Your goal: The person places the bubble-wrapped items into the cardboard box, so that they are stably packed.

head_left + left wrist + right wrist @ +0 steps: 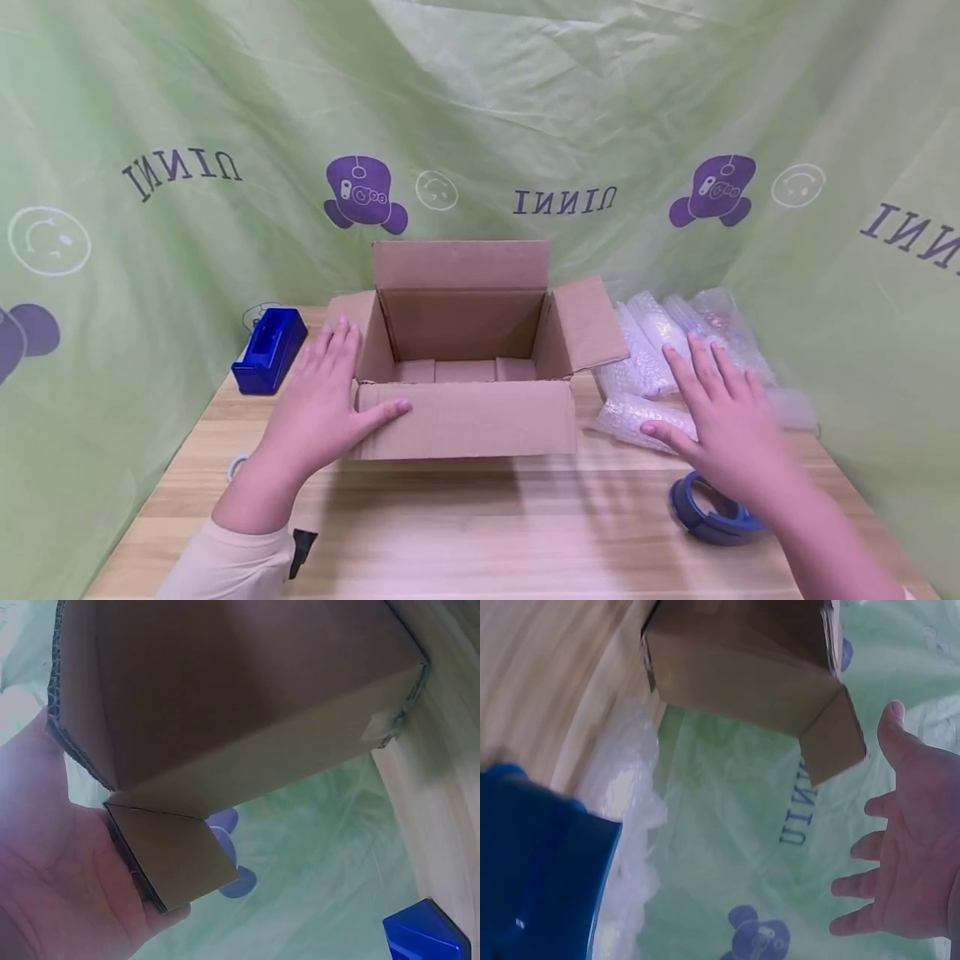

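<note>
- A cardboard box (465, 329) stands mid-desk, toward the curtain, its top flaps spread apart and its creased bottom in sight.
- Its back flap (461, 265) rises upright, the front flap (465, 421) leans toward the person, and the right flap (588, 325) slants outward.
- The left hand (322, 404) lies against the box's near left corner, fingers extended along the left flap (357, 304) and thumb reaching over the front flap; it touches the cardboard without curling round it.
- The right hand (723, 417) is apart from the box, its fingers and thumb spread wide, holding nothing.
- Beyond and beside the right hand lie several bubble-wrap packs (637, 358), bunched to the right of the box; one lies crosswise nearer the person.
- Below the right hand sits a dark blue ring-shaped object (708, 527), partly hidden by the wrist.
- Left of the box, past the left hand, stands a blue tape dispenser (270, 354).
- A pale ring (231, 468) peeks out beside the left wrist.
- Everything rests on a wood-grain desk (465, 542).
- A green curtain (480, 100) with purple figures, smiley faces and mirrored lettering hangs around it.
</note>
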The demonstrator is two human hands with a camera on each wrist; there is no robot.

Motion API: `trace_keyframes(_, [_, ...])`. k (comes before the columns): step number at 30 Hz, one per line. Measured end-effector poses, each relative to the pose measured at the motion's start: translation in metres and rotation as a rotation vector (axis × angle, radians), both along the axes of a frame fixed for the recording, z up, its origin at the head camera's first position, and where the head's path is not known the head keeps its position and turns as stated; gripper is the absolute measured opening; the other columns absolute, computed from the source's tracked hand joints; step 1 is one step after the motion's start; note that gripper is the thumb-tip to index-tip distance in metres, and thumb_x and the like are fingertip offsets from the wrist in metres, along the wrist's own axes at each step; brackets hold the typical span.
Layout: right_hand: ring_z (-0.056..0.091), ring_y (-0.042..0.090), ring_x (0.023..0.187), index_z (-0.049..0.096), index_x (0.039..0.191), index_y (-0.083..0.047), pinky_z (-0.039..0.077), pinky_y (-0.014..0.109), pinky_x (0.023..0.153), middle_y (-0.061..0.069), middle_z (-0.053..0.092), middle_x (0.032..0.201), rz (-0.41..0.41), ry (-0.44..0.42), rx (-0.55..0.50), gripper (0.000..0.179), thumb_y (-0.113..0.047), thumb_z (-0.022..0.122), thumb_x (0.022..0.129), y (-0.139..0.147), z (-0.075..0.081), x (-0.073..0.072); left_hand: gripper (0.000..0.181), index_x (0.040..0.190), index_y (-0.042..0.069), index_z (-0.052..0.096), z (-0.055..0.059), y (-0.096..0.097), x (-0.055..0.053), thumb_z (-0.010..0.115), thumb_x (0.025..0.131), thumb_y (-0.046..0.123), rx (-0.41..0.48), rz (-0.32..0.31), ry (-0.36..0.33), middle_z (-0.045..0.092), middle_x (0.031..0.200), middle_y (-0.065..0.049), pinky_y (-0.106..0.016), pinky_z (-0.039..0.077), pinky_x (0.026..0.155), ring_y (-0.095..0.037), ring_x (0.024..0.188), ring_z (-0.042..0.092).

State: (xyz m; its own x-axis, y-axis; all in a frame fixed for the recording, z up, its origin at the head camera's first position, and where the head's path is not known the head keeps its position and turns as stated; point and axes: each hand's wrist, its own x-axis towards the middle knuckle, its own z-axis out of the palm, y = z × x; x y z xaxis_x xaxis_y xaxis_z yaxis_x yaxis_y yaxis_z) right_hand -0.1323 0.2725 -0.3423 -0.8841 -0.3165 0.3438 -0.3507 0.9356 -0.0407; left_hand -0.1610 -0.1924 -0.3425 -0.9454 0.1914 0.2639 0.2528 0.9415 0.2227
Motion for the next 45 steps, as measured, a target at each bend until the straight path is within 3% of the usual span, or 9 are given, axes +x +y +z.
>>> trace_keyframes(8, [0.003, 0.048, 0.148, 0.009, 0.159, -0.012, -0.001, 0.065, 0.118, 0.025, 0.005, 0.162, -0.02, -0.045, -0.018, 0.094, -0.054, 0.059, 0.093, 0.024, 0.001, -0.01, 0.121, 0.158, 0.004, 0.011, -0.001, 0.001, 0.001, 0.051, 0.076, 0.084, 0.056, 0.007, -0.075, 0.011, 0.164, -0.016, -0.057, 0.02, 0.119, -0.035, 0.152, 0.011])
trace_keyframes(12, [0.016, 0.052, 0.144, 0.012, 0.159, -0.01, 0.012, 0.067, 0.115, 0.031, 0.016, 0.159, -0.036, -0.121, -0.026, 0.093, -0.056, 0.058, 0.092, 0.033, -0.002, -0.017, 0.122, 0.158, 0.004, 0.01, -0.001, 0.002, -0.001, 0.053, 0.076, 0.084, 0.079, 0.005, -0.089, 0.01, 0.164, -0.016, -0.058, 0.021, 0.118, -0.035, 0.152, 0.01])
trace_keyframes(16, [0.032, 0.057, 0.133, 0.027, 0.154, -0.004, 0.026, 0.071, 0.105, 0.034, 0.032, 0.151, -0.035, -0.19, -0.031, 0.092, -0.058, 0.063, 0.089, 0.04, -0.009, -0.023, 0.123, 0.158, 0.004, 0.009, -0.002, 0.003, -0.002, 0.054, 0.075, 0.083, 0.093, 0.009, -0.093, 0.009, 0.165, -0.015, -0.059, 0.023, 0.117, -0.034, 0.152, 0.011])
trace_keyframes(20, [0.045, 0.057, 0.123, 0.041, 0.145, 0.001, 0.036, 0.069, 0.101, 0.035, 0.046, 0.139, -0.003, -0.238, -0.032, 0.083, -0.046, 0.074, 0.085, 0.046, -0.023, -0.03, 0.123, 0.158, 0.006, 0.007, -0.003, 0.004, -0.002, 0.054, 0.075, 0.083, 0.112, 0.018, -0.109, 0.011, 0.164, -0.015, -0.059, 0.025, 0.116, -0.035, 0.151, 0.013])
trace_keyframes(24, [0.052, 0.054, 0.117, 0.046, 0.142, -0.004, 0.042, 0.068, 0.096, 0.032, 0.054, 0.133, 0.008, -0.283, -0.032, 0.075, -0.035, 0.078, 0.082, 0.051, -0.038, -0.035, 0.124, 0.158, 0.007, 0.005, -0.004, 0.004, -0.002, 0.055, 0.075, 0.083, 0.134, 0.026, -0.126, 0.011, 0.164, -0.016, -0.06, 0.025, 0.115, -0.036, 0.151, 0.015])
trace_keyframes(28, [0.057, 0.051, 0.111, 0.05, 0.14, -0.01, 0.046, 0.066, 0.091, 0.028, 0.059, 0.128, 0.013, -0.285, -0.028, 0.068, -0.031, 0.078, 0.082, 0.055, -0.051, -0.038, 0.124, 0.158, 0.006, 0.005, -0.005, 0.005, -0.002, 0.057, 0.075, 0.082, 0.148, 0.025, -0.126, 0.011, 0.164, -0.017, -0.061, 0.026, 0.114, -0.037, 0.15, 0.016])
trace_keyframes(35, [0.061, 0.052, 0.1, 0.056, 0.131, 0.003, 0.049, 0.064, 0.087, 0.031, 0.062, 0.118, 0.025, -0.296, -0.009, 0.068, -0.028, 0.082, 0.076, 0.059, -0.069, -0.043, 0.125, 0.158, 0.005, 0.005, -0.007, 0.006, -0.003, 0.058, 0.075, 0.081, 0.152, 0.026, -0.13, 0.011, 0.164, -0.018, -0.061, 0.027, 0.114, -0.037, 0.15, 0.017])
trace_keyframes(45, [0.064, 0.045, 0.086, 0.059, 0.122, 0.004, 0.053, 0.059, 0.079, 0.026, 0.065, 0.106, 0.048, -0.243, 0.024, 0.062, -0.02, 0.081, 0.069, 0.062, -0.082, -0.048, 0.125, 0.158, 0.004, 0.005, -0.005, 0.007, -0.003, 0.06, 0.075, 0.08, 0.161, 0.035, -0.148, 0.01, 0.164, -0.017, -0.061, 0.028, 0.114, -0.037, 0.149, 0.018])
